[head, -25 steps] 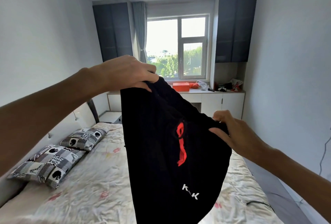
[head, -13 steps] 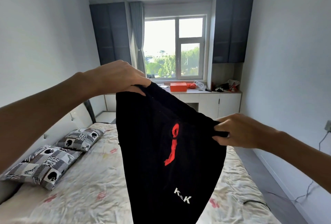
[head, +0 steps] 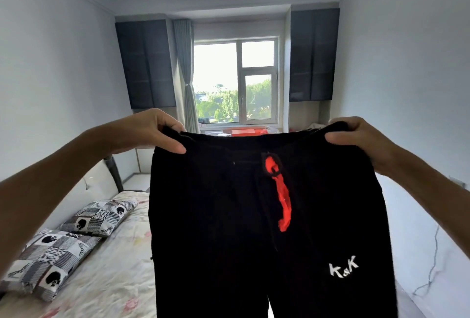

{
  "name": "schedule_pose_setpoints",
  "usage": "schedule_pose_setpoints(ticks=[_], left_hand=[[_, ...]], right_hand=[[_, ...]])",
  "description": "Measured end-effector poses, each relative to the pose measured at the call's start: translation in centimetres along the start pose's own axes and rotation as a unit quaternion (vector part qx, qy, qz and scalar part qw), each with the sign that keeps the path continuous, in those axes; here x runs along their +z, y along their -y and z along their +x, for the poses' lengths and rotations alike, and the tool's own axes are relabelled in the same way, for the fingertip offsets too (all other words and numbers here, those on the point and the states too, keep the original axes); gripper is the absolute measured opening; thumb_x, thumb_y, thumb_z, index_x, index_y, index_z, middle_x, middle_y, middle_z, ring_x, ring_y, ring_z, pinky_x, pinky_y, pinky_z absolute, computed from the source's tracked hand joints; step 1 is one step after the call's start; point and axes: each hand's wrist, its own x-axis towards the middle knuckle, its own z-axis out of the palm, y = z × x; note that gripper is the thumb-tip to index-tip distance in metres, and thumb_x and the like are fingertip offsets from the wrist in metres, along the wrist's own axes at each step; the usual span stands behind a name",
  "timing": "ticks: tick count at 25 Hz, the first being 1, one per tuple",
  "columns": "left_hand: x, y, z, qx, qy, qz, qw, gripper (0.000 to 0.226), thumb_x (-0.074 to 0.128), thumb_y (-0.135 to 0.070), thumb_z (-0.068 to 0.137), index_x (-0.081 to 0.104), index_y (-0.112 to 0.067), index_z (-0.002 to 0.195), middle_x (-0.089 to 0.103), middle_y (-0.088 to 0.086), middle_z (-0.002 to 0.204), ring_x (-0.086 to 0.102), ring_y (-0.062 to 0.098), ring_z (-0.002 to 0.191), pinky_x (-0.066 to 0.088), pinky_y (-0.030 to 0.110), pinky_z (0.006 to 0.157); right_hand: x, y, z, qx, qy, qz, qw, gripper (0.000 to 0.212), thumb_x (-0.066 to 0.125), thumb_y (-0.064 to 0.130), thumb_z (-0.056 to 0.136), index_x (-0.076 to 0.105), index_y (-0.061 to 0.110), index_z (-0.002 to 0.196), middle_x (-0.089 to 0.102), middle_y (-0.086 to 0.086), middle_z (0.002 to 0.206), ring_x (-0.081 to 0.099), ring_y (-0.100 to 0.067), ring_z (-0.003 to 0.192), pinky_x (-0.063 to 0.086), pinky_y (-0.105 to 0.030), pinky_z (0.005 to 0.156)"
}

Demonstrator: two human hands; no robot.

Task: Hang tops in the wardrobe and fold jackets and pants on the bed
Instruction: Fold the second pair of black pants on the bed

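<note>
Levelling out since half a second ago: bringing the right hand (head: pixel 361 139) up from a low grip to the height of the left hand (head: pixel 150 132), and turning the pants (head: pixel 229 216) from a slant to a square, front-on hang.

Gripping the waistband (head: pixel 254 139) at its two ends, each hand clamped on a corner with the thumb on the near face and the fingers curled over the top. Pulling the band taut and close to level between them.

Holding the pants in the air, above the bed (head: pixel 114 266) and not touching it. Running the long axis straight down from the hands, with the legs cut off by the lower edge of the view. Standing equally near with both hands, so favouring neither. Judging the bed to be lying below and mostly to the left, and so likely calling for a lowering down and leftward to lay the pants flat, fold not yet begun.

Showing black, soft, matte cloth, limp and draping without creases. Dangling a red drawstring (head: pixel 282 198) from the middle of the waist. Carrying small white lettering (head: pixel 343 269) low on one leg.

Resting on the bed at left: two checked pillows (head: pixel 99 216), on a pale flowered sheet.
</note>
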Motion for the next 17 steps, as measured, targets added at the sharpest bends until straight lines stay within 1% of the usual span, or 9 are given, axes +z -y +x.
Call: schedule_pose_setpoints(ticks=[3, 6, 8, 10, 11, 13, 14, 15, 17], left_hand=[[1.0, 1.6, 1.5, 0.032, -0.035, 0.066, 0.997, 0.025, 0.077, -0.024, 0.073, 0.068, -0.039, 0.055, 0.070, 0.017, 0.093, 0.064, 0.033, 0.079, 0.048, 0.034, 0.074], [1.9, 2.8, 2.8, 0.072, -0.109, 0.051, 0.990, 0.020, 0.078, -0.026, 0.073, 0.070, -0.038, 0.059, 0.069, 0.015, 0.082, 0.062, 0.021, 0.069, 0.047, 0.025, 0.067], [1.9, 3.3, 3.2, 0.066, -0.129, -0.008, 0.989, 0.009, 0.077, -0.019, 0.075, 0.074, -0.023, 0.067, 0.068, 0.017, 0.078, 0.062, 0.017, 0.068, 0.049, 0.020, 0.064], [1.9, 3.8, 3.6, 0.057, -0.136, -0.043, 0.988, 0.014, 0.075, -0.007, 0.079, 0.071, -0.013, 0.068, 0.064, 0.010, 0.068, 0.062, 0.014, 0.065, 0.049, 0.018, 0.064], [2.0, 4.1, 4.0, 0.053, -0.146, -0.061, 0.986, 0.024, 0.072, -0.003, 0.082, 0.068, -0.016, 0.063, 0.060, 0.005, 0.062, 0.060, 0.011, 0.061, 0.048, 0.017, 0.062], [2.4, 4.3, 5.4, 0.032, -0.202, -0.091, 0.975, 0.034, 0.069, -0.005, 0.088, 0.059, -0.021, 0.059, 0.055, 0.000, 0.057, 0.057, 0.008, 0.056, 0.046, 0.018, 0.057], [2.6, 4.4, 6.5, 0.024, -0.245, -0.069, 0.967, 0.032, 0.069, -0.010, 0.090, 0.055, -0.021, 0.062, 0.055, 0.000, 0.060, 0.055, 0.009, 0.056, 0.044, 0.020, 0.057], [2.7, 4.5, 7.9, 0.027, -0.280, -0.008, 0.960, 0.030, 0.068, -0.016, 0.091, 0.052, -0.021, 0.067, 0.055, 0.001, 0.064, 0.053, 0.010, 0.058, 0.042, 0.023, 0.059], [2.9, 4.3, 10.5, 0.053, -0.305, 0.144, 0.940, 0.021, 0.065, -0.024, 0.094, 0.049, -0.020, 0.081, 0.056, 0.001, 0.071, 0.051, 0.012, 0.062, 0.038, 0.024, 0.065]], right_hand=[[-0.6, -0.4, 0.5, -0.004, 0.062, -0.271, 0.961, 0.023, 0.085, 0.019, 0.075, 0.072, 0.027, 0.058, 0.060, 0.011, 0.054, 0.056, -0.004, 0.051, 0.040, -0.008, 0.054], [-1.8, -1.6, 0.5, -0.049, 0.060, -0.429, 0.900, 0.037, 0.083, 0.044, 0.070, 0.060, 0.021, 0.053, 0.047, 0.005, 0.048, 0.040, -0.013, 0.047, 0.033, -0.011, 0.054], [-2.3, -1.8, 0.1, -0.033, 0.036, -0.406, 0.913, 0.032, 0.083, 0.045, 0.070, 0.061, 0.030, 0.052, 0.050, 0.006, 0.051, 0.043, -0.010, 0.048, 0.032, -0.017, 0.051], [-2.5, -1.9, 0.1, 0.010, 0.016, -0.281, 0.960, 0.034, 0.081, 0.020, 0.078, 0.066, 0.038, 0.053, 0.057, 0.012, 0.052, 0.054, -0.004, 0.052, 0.037, -0.012, 0.051], [-2.5, -2.1, 0.4, 0.019, 0.000, -0.200, 0.980, 0.036, 0.075, 0.010, 0.083, 0.069, 0.033, 0.056, 0.060, 0.011, 0.055, 0.058, -0.003, 0.056, 0.041, -0.011, 0.053], [-2.5, -2.9, 1.4, 0.027, -0.046, -0.099, 0.994, 0.025, 0.067, 0.005, 0.089, 0.067, 0.016, 0.066, 0.060, 0.003, 0.063, 0.061, -0.008, 0.062, 0.046, -0.015, 0.057], [-2.7, -3.3, 2.5, 0.031, -0.084, -0.100, 0.991, 0.020, 0.065, 0.009, 0.091, 0.060, 0.010, 0.072, 0.056, 0.001, 0.065, 0.059, -0.011, 0.063, 0.046, -0.017, 0.058], [-2.9, -3.9, 3.9, 0.032, -0.129, -0.161, 0.978, 0.020, 0.064, 0.015, 0.094, 0.054, 0.009, 0.077, 0.055, 0.001, 0.067, 0.057, -0.013, 0.065, 0.044, -0.017, 0.058], [-3.3, -5.4, 7.1, 0.001, -0.207, -0.316, 0.926, 0.020, 0.063, 0.025, 0.096, 0.050, 0.011, 0.090, 0.057, 0.003, 0.075, 0.057, -0.017, 0.072, 0.042, -0.021, 0.062]])
